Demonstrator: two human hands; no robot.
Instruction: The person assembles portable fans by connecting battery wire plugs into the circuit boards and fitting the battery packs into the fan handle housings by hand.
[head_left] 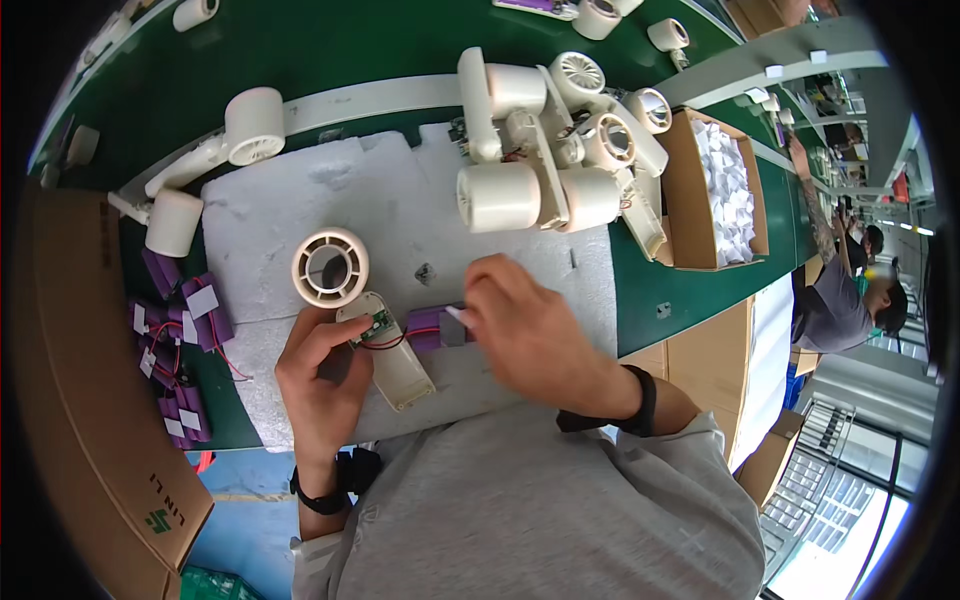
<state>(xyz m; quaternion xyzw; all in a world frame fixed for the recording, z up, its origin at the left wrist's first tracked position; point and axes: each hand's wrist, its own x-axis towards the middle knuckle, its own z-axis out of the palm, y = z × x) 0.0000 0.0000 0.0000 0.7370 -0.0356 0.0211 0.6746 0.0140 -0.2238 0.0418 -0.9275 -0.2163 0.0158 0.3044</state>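
My left hand [322,375] grips an open cream-white hair-dryer-like housing [408,378], its fingers closed around the handle end beside the round head [332,240]. A small green circuit board [377,324] sits in the handle near my fingertips. Red and dark wires run from it to a purple battery pack [424,328], which lies on the foam just right of the handle. A grey pad [453,331] covers part of the pack. Above that pad, my right hand [530,330] is closed, pinching a small white slip [455,313] at its edge. Its fingers partly hide the pack's right end.
Grey foam [300,190] covers the green bench. Several purple packs [205,305] lie at left by a tall cardboard box [90,380]. White housings [500,195] are piled at the far right, beside a carton [688,200] of white paper pieces. A co-worker [850,310] is farther right.
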